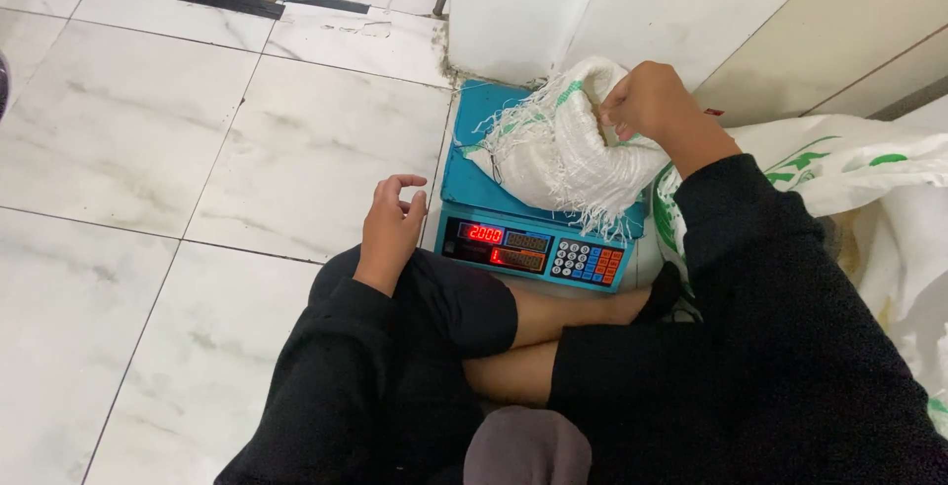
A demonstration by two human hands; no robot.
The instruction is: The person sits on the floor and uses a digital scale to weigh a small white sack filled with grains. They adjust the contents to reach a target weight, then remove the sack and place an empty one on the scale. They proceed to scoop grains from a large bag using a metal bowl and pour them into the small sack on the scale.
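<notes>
A: Start at the left of the frame. What lies there?

B: Pale marbled floor tiles (128, 129), running from the upper left down to the lower left edge, with dark grout lines crossing them. A dark strip (229, 1) lies flat near the top edge. That whole left half is open floor.

A: And the left hand?

B: The left hand (391, 220) sits just left of centre, resting by the person's knee, fingers loosely curled and slightly spread, holding nothing. Its fingertips are just beside the left edge of the blue scale (533, 218) but apart from it.

A: The scale itself?

B: It stands on the floor at centre, its far edge close against the white wall corner (513, 11). The front panel with red lit digits and a keypad faces the person's crossed legs (533, 337), which close off the room below it.

A: What is on it?

B: A small white woven sack (553, 154) with frayed threads rests on the platform, hanging slightly past the platform's right edge.

A: The right hand?

B: The right hand (650, 100), right of centre near the top, is closed, gripping the sack's gathered mouth.

A: Farther right?

B: A large white sack with green print (839, 164) fills the right edge, just beside the scale, leaving little free room there.
</notes>
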